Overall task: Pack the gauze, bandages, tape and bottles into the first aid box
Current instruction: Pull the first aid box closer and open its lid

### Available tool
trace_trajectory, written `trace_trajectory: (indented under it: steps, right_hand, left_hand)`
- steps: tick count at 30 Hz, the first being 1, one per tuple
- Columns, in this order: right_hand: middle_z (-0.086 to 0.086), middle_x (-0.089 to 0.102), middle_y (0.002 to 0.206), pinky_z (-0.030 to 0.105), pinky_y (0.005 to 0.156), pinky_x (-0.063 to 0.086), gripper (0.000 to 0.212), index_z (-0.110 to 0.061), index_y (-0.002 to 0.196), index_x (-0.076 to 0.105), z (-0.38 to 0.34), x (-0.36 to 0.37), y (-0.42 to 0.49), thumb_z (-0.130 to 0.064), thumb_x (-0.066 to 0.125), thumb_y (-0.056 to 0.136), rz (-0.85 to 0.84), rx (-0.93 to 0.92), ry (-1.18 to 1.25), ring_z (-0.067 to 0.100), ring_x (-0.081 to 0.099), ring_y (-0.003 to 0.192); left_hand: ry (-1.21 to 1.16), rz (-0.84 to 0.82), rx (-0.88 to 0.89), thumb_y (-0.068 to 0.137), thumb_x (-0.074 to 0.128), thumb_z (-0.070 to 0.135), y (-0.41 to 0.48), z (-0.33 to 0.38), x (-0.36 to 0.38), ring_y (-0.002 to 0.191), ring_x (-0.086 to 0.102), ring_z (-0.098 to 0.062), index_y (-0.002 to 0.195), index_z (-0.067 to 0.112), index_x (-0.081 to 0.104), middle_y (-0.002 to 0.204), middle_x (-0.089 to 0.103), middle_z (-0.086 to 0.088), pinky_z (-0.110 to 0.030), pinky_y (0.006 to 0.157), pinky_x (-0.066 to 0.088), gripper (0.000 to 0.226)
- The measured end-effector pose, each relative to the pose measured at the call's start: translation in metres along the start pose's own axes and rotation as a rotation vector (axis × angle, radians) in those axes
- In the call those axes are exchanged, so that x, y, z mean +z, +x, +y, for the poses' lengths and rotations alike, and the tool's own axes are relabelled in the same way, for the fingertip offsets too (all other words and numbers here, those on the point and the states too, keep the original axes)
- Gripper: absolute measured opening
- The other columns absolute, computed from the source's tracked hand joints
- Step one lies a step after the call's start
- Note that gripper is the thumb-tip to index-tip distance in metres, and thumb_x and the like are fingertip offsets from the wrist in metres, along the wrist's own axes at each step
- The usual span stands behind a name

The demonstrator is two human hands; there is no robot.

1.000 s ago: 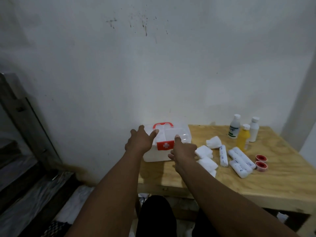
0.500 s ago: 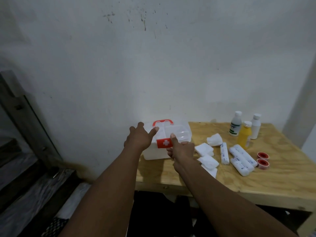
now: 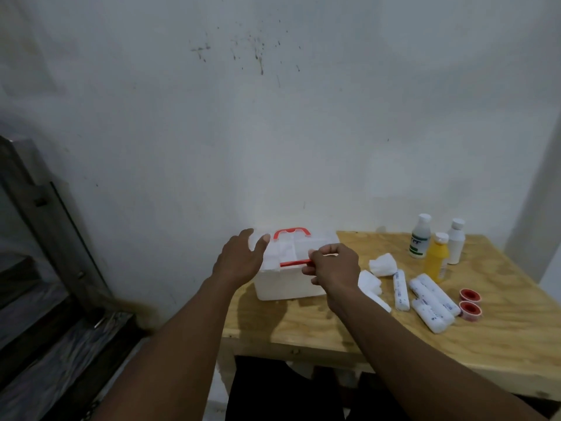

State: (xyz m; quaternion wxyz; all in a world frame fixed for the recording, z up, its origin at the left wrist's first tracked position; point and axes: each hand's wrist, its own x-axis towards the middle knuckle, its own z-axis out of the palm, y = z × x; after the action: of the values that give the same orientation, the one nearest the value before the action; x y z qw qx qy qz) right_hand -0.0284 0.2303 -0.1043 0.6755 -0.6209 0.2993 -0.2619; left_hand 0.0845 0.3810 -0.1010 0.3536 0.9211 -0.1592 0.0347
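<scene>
The white first aid box (image 3: 285, 284) with a red handle (image 3: 292, 233) stands at the table's left end, against the wall. My left hand (image 3: 239, 259) rests with spread fingers on the box's left top corner. My right hand (image 3: 332, 267) pinches the red front latch, which is flipped up. Right of the box lie white gauze pads (image 3: 383, 264), wrapped bandage rolls (image 3: 431, 302), two red tape rolls (image 3: 470, 302), and three bottles: a green-labelled white one (image 3: 420, 237), a yellow one (image 3: 437, 258) and a plain white one (image 3: 456, 241).
The wooden table (image 3: 501, 335) stands against a white wall. A dark metal frame (image 3: 51, 238) and steps lie to the left. My dark-clothed legs (image 3: 273, 387) sit under the table's front edge.
My right hand has taken hold of the red latch and lifted it up off the box's front. My left hand stays on the box's left corner.
</scene>
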Motion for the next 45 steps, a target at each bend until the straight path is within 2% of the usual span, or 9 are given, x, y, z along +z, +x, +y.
trace_trajectory:
  steps: [10,15,19,23,25,30,35,40,45]
  right_hand:
    - [0.018,0.068,0.069,0.03,0.054,0.056,0.006,-0.003,0.082,0.062,-0.075,0.012,0.027,-0.002,0.066,0.087,-0.128,0.015,0.198,0.021,0.068,0.055]
    - [0.018,0.069,0.068,0.028,0.051,0.054,0.004,-0.002,0.087,0.064,-0.114,0.02,0.05,-0.005,0.066,0.088,-0.159,-0.008,0.177,0.02,0.068,0.054]
    - [0.015,0.073,0.081,0.029,0.051,0.052,0.011,-0.004,0.088,0.065,-0.137,0.025,0.079,-0.015,0.064,0.089,-0.147,-0.147,0.024,0.02,0.069,0.06]
    - [0.001,0.073,0.081,0.039,0.068,0.058,0.014,-0.012,0.079,0.068,-0.136,0.028,0.116,-0.018,0.057,0.083,0.011,-0.407,-0.285,0.02,0.07,0.076]
    - [-0.003,0.071,0.082,0.036,0.074,0.057,0.014,-0.014,0.078,0.066,-0.125,0.028,0.135,-0.02,0.054,0.084,0.072,-0.462,-0.396,0.017,0.067,0.08]
    - [-0.003,0.068,0.097,0.039,0.088,0.053,0.018,-0.019,0.093,0.065,-0.073,0.027,0.176,-0.034,0.061,0.085,0.035,-0.335,-0.516,0.02,0.064,0.094]
    - [0.005,0.067,0.115,0.03,0.086,0.045,0.029,-0.015,0.112,0.065,-0.033,0.028,0.191,-0.029,0.065,0.086,-0.105,-0.244,-0.62,0.022,0.061,0.104]
    - [0.009,0.062,0.132,0.031,0.097,0.043,0.042,-0.011,0.125,0.062,-0.017,0.028,0.195,-0.029,0.063,0.087,-0.148,-0.15,-0.721,0.027,0.056,0.122]
    - [0.012,0.062,0.13,0.032,0.095,0.043,0.04,-0.003,0.12,0.063,-0.012,0.024,0.188,-0.025,0.065,0.087,-0.203,-0.082,-0.758,0.029,0.057,0.119]
  left_hand:
    - [-0.169,0.065,0.11,0.084,0.067,0.061,0.007,0.012,-0.031,0.123,0.059,-0.026,0.143,0.024,0.051,0.144,0.056,-0.004,-0.043,0.102,0.05,0.071]
    - [-0.18,0.15,0.134,0.079,0.061,0.074,0.03,0.02,-0.041,0.11,0.064,-0.018,0.132,0.02,0.063,0.126,0.069,-0.004,-0.038,0.093,0.052,0.076]
    - [-0.198,0.148,0.087,0.08,0.056,0.077,0.064,0.025,-0.049,0.096,0.068,-0.019,0.116,0.018,0.072,0.106,0.075,-0.003,-0.035,0.085,0.052,0.071]
    - [-0.223,0.146,0.081,0.087,0.056,0.068,0.098,0.018,-0.045,0.079,0.072,-0.017,0.084,0.025,0.075,0.08,0.076,0.005,-0.039,0.086,0.057,0.047]
    - [-0.226,0.139,0.077,0.092,0.058,0.057,0.112,0.012,-0.037,0.074,0.072,-0.016,0.084,0.025,0.073,0.076,0.075,0.006,-0.04,0.085,0.058,0.037]
    - [-0.261,0.106,-0.001,0.098,0.058,0.041,0.136,0.0,-0.013,0.077,0.073,-0.021,0.092,0.011,0.076,0.08,0.075,-0.002,-0.03,0.075,0.052,0.035]
    - [-0.313,0.074,-0.087,0.099,0.058,0.036,0.144,-0.013,0.014,0.079,0.073,-0.024,0.098,0.013,0.073,0.085,0.075,-0.005,-0.03,0.073,0.052,0.028]
    - [-0.38,-0.024,-0.174,0.096,0.061,0.042,0.144,-0.032,0.033,0.088,0.074,-0.025,0.127,0.017,0.066,0.109,0.075,-0.005,-0.041,0.083,0.06,0.04]
    - [-0.395,-0.15,-0.23,0.095,0.06,0.047,0.131,-0.035,0.038,0.102,0.066,-0.025,0.141,0.015,0.055,0.137,0.062,-0.011,-0.029,0.066,0.055,0.057]
